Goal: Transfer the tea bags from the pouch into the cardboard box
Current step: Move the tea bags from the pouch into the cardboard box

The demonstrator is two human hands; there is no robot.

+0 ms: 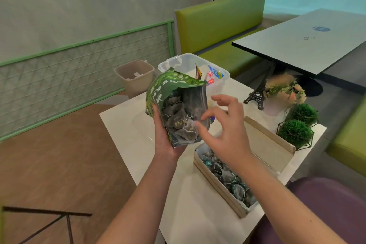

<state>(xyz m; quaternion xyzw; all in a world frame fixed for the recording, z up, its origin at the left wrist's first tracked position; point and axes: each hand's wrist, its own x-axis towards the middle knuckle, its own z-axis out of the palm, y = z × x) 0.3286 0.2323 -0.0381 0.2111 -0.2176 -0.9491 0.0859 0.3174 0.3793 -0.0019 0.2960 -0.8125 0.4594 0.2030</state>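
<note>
Left hand (166, 140) grips the green pouch (174, 105), mouth facing the right hand (223, 123), whose spread fingers nearly touch the tea bags (178, 123); the cardboard box (223, 182) lies below-right of the pouch.

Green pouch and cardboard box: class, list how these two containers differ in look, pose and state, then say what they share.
The green pouch is soft printed foil; the cardboard box is stiff and plain beige. The pouch is held up off the white table in the grip of the left hand; the box lies flat on the table. The right hand reaches to the pouch's mouth; nothing touches the box. Both are open and hold tea bags.
</note>
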